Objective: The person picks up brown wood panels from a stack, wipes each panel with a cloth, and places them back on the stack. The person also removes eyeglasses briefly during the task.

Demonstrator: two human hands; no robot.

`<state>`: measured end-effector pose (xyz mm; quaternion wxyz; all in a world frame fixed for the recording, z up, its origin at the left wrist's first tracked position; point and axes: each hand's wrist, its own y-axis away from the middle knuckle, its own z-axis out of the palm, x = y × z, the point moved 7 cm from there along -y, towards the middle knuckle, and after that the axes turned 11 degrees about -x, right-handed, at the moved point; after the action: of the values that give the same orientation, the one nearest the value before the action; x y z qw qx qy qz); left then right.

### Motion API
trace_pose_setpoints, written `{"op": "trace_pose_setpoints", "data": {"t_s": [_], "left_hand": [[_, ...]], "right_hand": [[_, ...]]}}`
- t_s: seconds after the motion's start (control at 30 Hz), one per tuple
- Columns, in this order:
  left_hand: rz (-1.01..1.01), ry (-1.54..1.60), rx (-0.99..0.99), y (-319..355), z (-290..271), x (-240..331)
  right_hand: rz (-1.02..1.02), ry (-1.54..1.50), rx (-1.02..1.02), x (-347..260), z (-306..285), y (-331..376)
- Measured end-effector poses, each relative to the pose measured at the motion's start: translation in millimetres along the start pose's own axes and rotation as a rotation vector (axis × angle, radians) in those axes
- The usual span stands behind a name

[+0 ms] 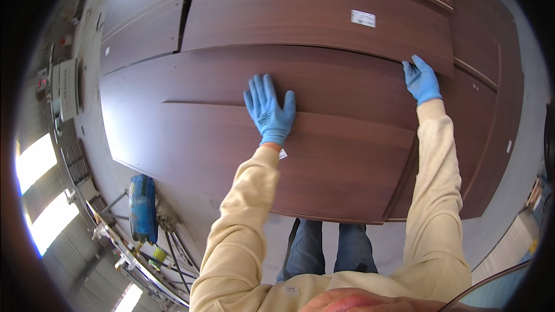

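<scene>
On my feed, left hand (269,112) spread over brown panels (347,156); right hand (422,82) at near edge of long labelled panel (289,17), can't tell if pinching. I see that panel beyond left hand.

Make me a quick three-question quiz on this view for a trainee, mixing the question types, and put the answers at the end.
1. Multiple choice: How is the left hand placed?
A) Clenched in a fist
B) Open, palm down on the brown panels
C) Down beside the legs

2. True or false: The right hand is at the edge of the panel with the largest white label.

3. Short answer: On which side of the person's legs is the blue cylindrical object, left or right?

Key: 1. B. 2. True. 3. Left.
</scene>
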<state>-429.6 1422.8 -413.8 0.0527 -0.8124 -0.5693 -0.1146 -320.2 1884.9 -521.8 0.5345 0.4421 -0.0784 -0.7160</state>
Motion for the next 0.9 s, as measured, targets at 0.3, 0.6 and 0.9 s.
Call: {"op": "trace_pose_setpoints", "data": {"t_s": [0.3,0.6,0.9], "left_hand": [[-0.082,0.019,-0.082,-3,-3,-4],[-0.085,0.042,-0.088,-5,-6,-6],[-0.088,0.075,-0.086,-9,-9,-7]], "right_hand": [[0.236,0.459,0.131,-8,51,16],[-0.694,2.118,-0.253,-22,208,7],[-0.980,2.349,-0.439,61,221,-24]]}}
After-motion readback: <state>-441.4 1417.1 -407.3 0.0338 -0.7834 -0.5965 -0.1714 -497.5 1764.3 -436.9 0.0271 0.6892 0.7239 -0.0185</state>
